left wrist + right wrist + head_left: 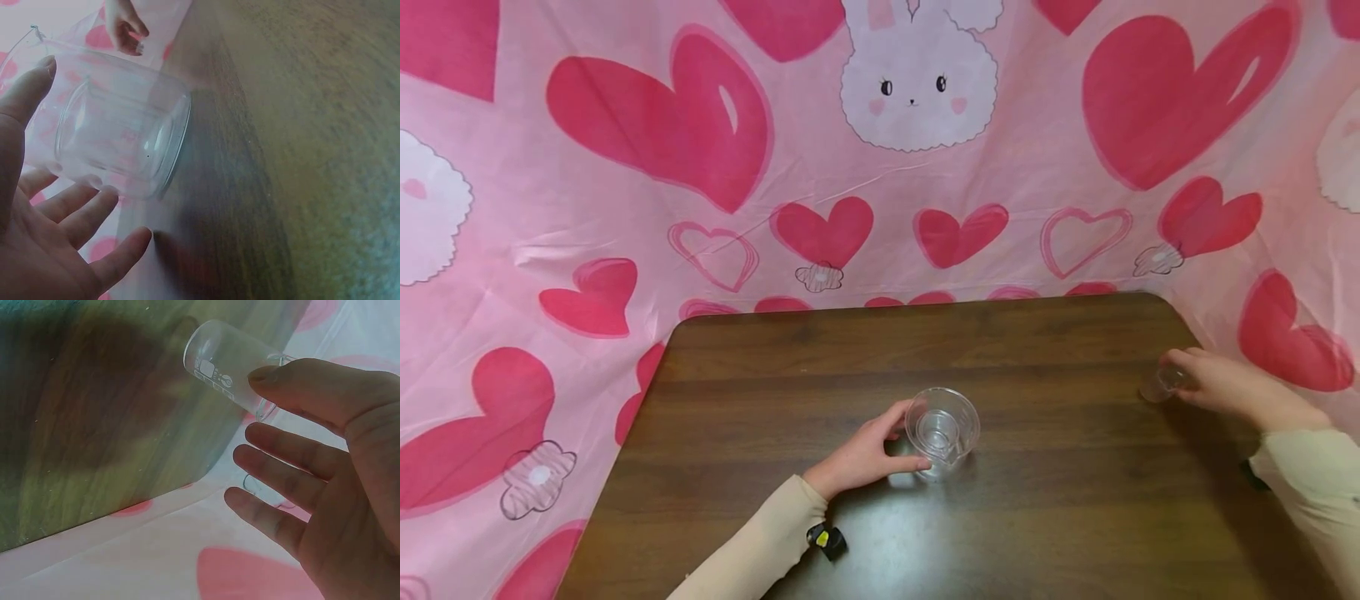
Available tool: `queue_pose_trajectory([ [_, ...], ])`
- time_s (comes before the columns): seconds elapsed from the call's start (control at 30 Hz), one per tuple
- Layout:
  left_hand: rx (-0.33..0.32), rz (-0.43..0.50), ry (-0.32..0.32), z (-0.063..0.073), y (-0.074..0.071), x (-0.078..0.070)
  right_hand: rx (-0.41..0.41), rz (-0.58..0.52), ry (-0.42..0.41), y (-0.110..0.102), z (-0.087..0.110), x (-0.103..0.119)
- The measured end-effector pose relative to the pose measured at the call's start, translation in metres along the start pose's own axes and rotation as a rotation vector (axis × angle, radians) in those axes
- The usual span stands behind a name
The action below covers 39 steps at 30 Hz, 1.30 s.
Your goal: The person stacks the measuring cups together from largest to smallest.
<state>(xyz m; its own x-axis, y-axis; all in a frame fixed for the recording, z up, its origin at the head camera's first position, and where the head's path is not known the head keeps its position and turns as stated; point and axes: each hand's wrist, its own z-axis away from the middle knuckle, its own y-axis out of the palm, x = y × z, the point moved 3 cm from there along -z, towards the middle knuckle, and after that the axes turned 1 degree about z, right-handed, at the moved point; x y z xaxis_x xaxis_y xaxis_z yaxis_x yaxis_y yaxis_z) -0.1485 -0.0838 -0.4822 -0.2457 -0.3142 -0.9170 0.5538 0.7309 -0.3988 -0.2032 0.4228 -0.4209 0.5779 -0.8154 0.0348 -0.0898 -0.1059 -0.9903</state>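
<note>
A large clear glass beaker (966, 429) stands upright on the table, and a smaller clear beaker (119, 140) is nested inside it. My left hand (868, 450) is at its left side, thumb along the front and fingertips right at the wall. In the left wrist view the fingers are spread and fairly straight, the little finger apart from the glass. Toward the table's right end, my right hand (1221, 383) pinches a small beaker (219, 362) with white printed marks near its rim. The thumb lies on the near side; the index finger is partly hidden behind it.
The dark wooden table (775, 358) has rounded far corners. A pink cloth (880, 183) with hearts and rabbits hangs behind it and along both sides. The right hand is close to the right table edge. A black band with a yellow mark (826, 540) is at the left wrist.
</note>
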Motion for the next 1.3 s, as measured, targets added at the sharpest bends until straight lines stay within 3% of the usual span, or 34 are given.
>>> queue_pose_trajectory([
  [0.23,0.010,-0.008,0.006,-0.001,-0.001,0.001,0.136,-0.047,0.084,-0.004,-0.007,0.009],
  [0.57,0.012,0.015,-0.005,-0.001,-0.002,0.001,0.167,-0.046,0.097,-0.005,-0.011,0.019],
  [0.83,0.016,0.012,-0.007,0.000,-0.001,0.001,0.138,-0.032,0.063,-0.006,-0.018,0.028],
  [1.3,0.020,0.002,-0.005,0.000,-0.001,0.001,0.189,-0.019,0.076,-0.015,-0.027,0.045],
])
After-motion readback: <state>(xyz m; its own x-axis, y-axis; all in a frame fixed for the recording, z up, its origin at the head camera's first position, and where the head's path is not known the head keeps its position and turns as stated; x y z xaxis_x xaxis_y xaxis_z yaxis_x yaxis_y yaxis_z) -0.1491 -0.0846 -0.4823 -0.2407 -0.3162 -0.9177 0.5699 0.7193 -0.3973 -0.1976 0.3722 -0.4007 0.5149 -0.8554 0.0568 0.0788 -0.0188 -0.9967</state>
